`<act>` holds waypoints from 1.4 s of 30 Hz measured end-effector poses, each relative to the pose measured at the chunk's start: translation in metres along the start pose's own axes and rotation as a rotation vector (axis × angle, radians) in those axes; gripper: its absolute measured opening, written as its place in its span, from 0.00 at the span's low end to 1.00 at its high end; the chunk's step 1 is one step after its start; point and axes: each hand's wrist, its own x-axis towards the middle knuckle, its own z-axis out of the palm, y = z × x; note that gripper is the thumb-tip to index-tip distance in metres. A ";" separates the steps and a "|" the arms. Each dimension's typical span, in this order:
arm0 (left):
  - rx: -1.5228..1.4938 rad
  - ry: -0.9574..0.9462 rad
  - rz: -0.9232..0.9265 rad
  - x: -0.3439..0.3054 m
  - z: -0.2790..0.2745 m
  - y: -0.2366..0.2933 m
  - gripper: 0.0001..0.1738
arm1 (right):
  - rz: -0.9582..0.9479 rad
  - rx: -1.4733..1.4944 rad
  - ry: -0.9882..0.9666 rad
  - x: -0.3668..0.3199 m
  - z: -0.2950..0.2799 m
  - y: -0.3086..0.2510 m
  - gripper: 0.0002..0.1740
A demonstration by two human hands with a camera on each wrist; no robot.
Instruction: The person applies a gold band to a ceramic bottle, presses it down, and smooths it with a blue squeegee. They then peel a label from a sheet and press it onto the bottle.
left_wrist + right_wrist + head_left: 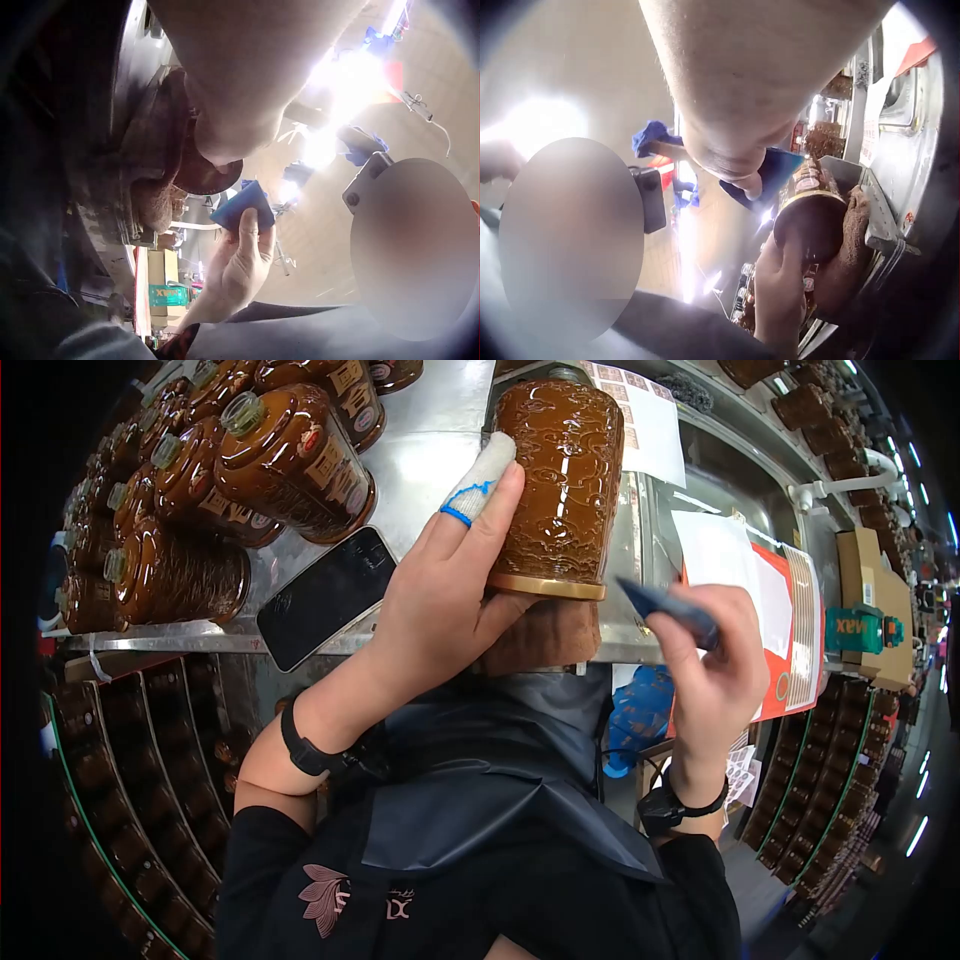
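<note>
A glossy brown embossed bottle (pixel 556 480) with a gold ring at its base lies over a brown padded rest (pixel 545 635), its neck pointing away. My left hand (pixel 440 575) holds it from the left, fingers along its side and thumb by the base; one finger wears a white cover with blue edging. To the right of the bottle, my right hand (pixel 715 650) pinches a flat dark blue scraper (pixel 668 612), apart from the bottle in the head view. The left wrist view shows the scraper (pixel 246 208) as a blue plate between thumb and fingers.
Several similar labelled bottles (pixel 290 460) crowd the metal table's left side. A black phone (pixel 328 598) lies near its front edge. On the right are white sheets (pixel 735 570) over a red-orange folder (pixel 775 705), a cardboard box (pixel 872 595) and a white pipe (pixel 850 485).
</note>
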 end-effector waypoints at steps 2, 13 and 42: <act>0.018 0.010 0.010 0.001 0.000 0.000 0.49 | -0.172 -0.150 -0.073 -0.001 -0.001 -0.012 0.22; 0.015 0.031 -0.002 0.001 0.002 0.004 0.53 | -0.432 -0.316 -0.115 0.000 0.014 -0.019 0.22; 0.022 0.021 -0.011 0.002 0.003 0.008 0.52 | -0.374 -0.335 -0.054 0.000 0.014 -0.011 0.22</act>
